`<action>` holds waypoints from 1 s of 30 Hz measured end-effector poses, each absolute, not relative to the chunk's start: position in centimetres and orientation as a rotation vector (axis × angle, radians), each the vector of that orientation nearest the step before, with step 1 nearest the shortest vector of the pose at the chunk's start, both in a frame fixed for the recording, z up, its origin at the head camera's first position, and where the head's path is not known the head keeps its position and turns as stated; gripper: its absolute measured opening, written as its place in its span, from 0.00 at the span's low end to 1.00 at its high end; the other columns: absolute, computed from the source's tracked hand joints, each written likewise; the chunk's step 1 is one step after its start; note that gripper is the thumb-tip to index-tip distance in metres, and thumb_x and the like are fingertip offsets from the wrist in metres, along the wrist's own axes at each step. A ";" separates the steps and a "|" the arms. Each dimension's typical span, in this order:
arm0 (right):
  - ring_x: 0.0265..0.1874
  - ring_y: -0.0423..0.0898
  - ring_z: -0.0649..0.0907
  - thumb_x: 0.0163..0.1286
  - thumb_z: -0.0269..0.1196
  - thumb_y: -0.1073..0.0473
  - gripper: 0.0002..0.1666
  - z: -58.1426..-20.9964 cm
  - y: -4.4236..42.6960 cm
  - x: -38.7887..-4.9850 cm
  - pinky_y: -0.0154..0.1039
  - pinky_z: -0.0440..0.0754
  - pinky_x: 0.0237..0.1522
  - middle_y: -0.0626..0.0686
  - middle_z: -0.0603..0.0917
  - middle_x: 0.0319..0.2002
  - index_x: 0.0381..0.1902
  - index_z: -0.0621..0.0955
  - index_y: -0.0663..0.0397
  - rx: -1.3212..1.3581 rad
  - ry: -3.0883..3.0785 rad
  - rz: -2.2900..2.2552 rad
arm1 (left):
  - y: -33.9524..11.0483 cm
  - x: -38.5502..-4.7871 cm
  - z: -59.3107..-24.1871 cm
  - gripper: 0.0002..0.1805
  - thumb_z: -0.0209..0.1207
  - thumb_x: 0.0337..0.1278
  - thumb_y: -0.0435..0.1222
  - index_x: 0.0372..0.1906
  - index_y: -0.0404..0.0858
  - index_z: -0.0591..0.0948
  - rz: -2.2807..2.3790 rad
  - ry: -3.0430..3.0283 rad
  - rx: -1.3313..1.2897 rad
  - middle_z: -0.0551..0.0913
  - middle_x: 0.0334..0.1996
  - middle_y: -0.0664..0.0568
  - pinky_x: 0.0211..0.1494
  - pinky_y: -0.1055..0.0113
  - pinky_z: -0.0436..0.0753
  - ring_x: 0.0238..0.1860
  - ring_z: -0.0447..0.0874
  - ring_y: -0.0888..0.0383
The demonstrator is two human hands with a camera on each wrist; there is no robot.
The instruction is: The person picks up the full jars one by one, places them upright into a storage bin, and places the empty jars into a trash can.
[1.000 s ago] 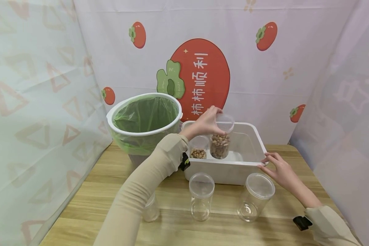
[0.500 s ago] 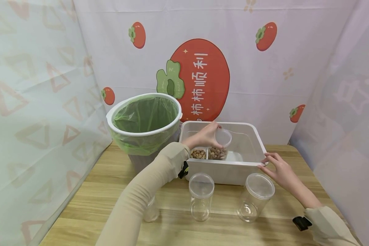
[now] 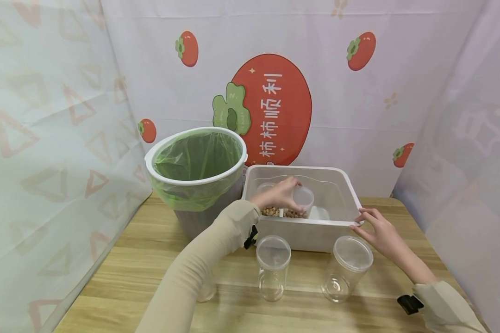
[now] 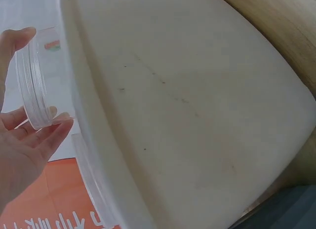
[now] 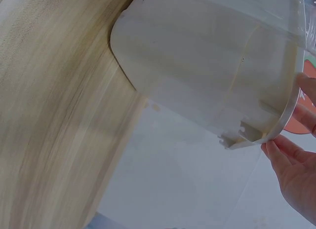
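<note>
My left hand (image 3: 280,194) grips a clear lidded jar (image 3: 303,198) of brown nuts by its top, low inside the white bin (image 3: 300,235). In the left wrist view, thumb and fingers of the left hand (image 4: 24,140) curve round the jar's lid (image 4: 32,86). Beside it in the bin is another jar with nuts (image 3: 271,211), partly hidden by the hand. My right hand (image 3: 381,233) pinches the bin's right front corner; the right wrist view shows the right hand (image 5: 298,177) with fingertips on the rim (image 5: 291,110).
A bucket with a green liner (image 3: 196,180) stands left of the bin. In front are a clear lidded jar (image 3: 273,268), a wider one (image 3: 346,270) at the right, and a third (image 3: 207,289) partly behind the left sleeve. Printed cloth (image 3: 329,115) hangs behind.
My left hand has moved down with the nut jar, from above the bin's rim to inside the bin. The right hand has stayed at the corner.
</note>
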State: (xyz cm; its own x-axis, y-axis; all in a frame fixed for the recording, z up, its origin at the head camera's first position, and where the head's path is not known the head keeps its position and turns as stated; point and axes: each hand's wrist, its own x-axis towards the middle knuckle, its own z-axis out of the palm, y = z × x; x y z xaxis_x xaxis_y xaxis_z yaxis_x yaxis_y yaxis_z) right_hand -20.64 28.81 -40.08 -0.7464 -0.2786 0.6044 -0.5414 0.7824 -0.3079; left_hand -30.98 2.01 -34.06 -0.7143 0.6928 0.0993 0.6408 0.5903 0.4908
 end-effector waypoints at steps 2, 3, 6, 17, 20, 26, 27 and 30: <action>0.39 0.66 0.76 0.46 0.68 0.65 0.11 -40.1 28.8 -20.7 0.59 0.74 0.32 0.64 0.75 0.41 0.25 0.76 0.56 0.610 -2.426 0.644 | 2.0 -30.9 -34.3 0.37 0.70 0.30 0.41 0.51 0.31 0.68 0.771 2.706 1.132 0.71 0.44 0.46 0.40 0.76 0.73 0.42 0.71 0.58; 0.39 0.66 0.76 0.45 0.68 0.65 0.11 -40.1 28.8 -20.7 0.59 0.74 0.32 0.65 0.75 0.41 0.25 0.76 0.56 0.610 -2.426 0.644 | 2.0 -30.9 -34.3 0.37 0.70 0.31 0.41 0.52 0.31 0.68 0.763 2.706 1.127 0.71 0.44 0.46 0.40 0.76 0.72 0.42 0.71 0.58; 0.39 0.66 0.76 0.46 0.68 0.65 0.10 -40.1 28.8 -20.7 0.59 0.74 0.32 0.65 0.75 0.41 0.25 0.76 0.56 0.608 -2.430 0.646 | 2.1 -30.8 -34.6 0.37 0.69 0.32 0.42 0.52 0.32 0.69 0.714 2.711 1.115 0.71 0.45 0.47 0.42 0.76 0.72 0.42 0.71 0.58; 0.39 0.65 0.77 0.46 0.69 0.65 0.11 -40.3 28.9 -20.7 0.59 0.74 0.31 0.64 0.75 0.41 0.25 0.76 0.55 0.607 -2.421 0.643 | 2.2 -30.8 -35.3 0.39 0.66 0.39 0.45 0.57 0.33 0.66 0.536 2.719 1.117 0.70 0.53 0.46 0.57 0.71 0.66 0.53 0.68 0.56; 0.39 0.66 0.77 0.46 0.68 0.65 0.11 -40.2 28.8 -20.7 0.59 0.74 0.32 0.64 0.75 0.41 0.25 0.76 0.56 0.612 -2.421 0.644 | 2.3 -30.9 -35.3 0.39 0.65 0.40 0.47 0.59 0.34 0.65 0.494 2.717 1.097 0.68 0.56 0.46 0.60 0.69 0.64 0.56 0.65 0.56; 0.37 0.67 0.77 0.47 0.68 0.63 0.10 -39.7 28.7 -20.6 0.59 0.74 0.31 0.65 0.75 0.40 0.25 0.76 0.56 0.626 -2.431 0.628 | 2.0 -31.1 -35.4 0.40 0.62 0.43 0.51 0.62 0.38 0.63 0.365 2.774 1.068 0.68 0.57 0.47 0.62 0.63 0.61 0.58 0.64 0.55; 0.37 0.66 0.77 0.47 0.68 0.62 0.10 -39.7 28.7 -20.6 0.59 0.74 0.31 0.65 0.75 0.40 0.25 0.76 0.56 0.628 -2.434 0.624 | 1.9 -31.1 -35.4 0.40 0.61 0.44 0.52 0.62 0.38 0.63 0.350 2.782 1.063 0.69 0.56 0.48 0.62 0.63 0.61 0.58 0.64 0.55; 0.37 0.65 0.77 0.48 0.68 0.62 0.10 -39.5 28.7 -20.7 0.58 0.75 0.31 0.64 0.75 0.39 0.26 0.77 0.57 0.643 -2.449 0.611 | 1.7 -31.0 -35.4 0.41 0.60 0.44 0.53 0.63 0.38 0.62 0.336 2.792 1.056 0.69 0.56 0.48 0.62 0.63 0.60 0.58 0.64 0.55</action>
